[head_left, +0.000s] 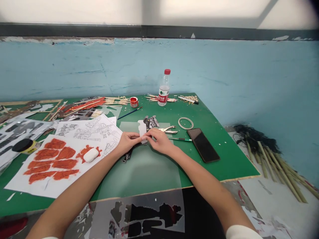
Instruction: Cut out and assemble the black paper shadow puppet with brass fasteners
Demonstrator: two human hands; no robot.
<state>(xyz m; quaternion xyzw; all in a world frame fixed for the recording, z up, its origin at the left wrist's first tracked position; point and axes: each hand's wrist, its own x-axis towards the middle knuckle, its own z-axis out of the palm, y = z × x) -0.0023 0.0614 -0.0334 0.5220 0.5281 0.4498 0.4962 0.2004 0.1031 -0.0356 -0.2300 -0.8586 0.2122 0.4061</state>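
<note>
My left hand and my right hand meet near the middle of the green table. Both pinch a small white cut-out piece between thumbs and fingers. Black patterned cut-out pieces lie just behind the fingers, and another dark patterned piece shows below my left hand. A translucent sheet lies under the hands and hangs past the table's front edge, with cut-out shapes in it. Beside my right hand are metal pliers and a green pen-like tool.
A phone, a tape ring and a water bottle stand or lie right of centre. Red paint is at the back. Left are painted paper, a white oval object and a black-lidded jar.
</note>
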